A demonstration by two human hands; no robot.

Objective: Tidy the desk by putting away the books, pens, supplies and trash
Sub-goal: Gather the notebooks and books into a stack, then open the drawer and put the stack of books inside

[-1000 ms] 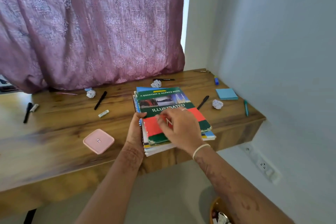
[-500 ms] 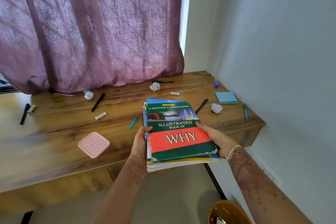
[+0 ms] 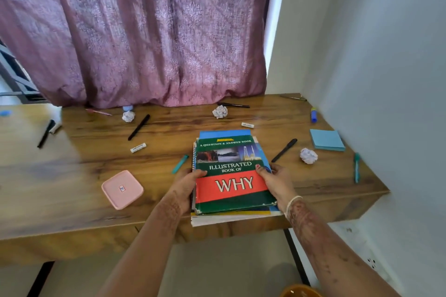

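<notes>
Firmly: both hands (left [image 3: 184,189], right [image 3: 275,182]) grip book stack [image 3: 231,176] sides.

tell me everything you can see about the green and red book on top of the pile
The green and red glossy book lies closed, cover up, topping a stack of thinner books at the front edge of the wooden desk. White lettering reads "A Question & Answer Book" and "Illustrated Book of WHY", with three small photos between. The left hand and right hand grip the stack at its sides, thumbs on the cover.
</notes>
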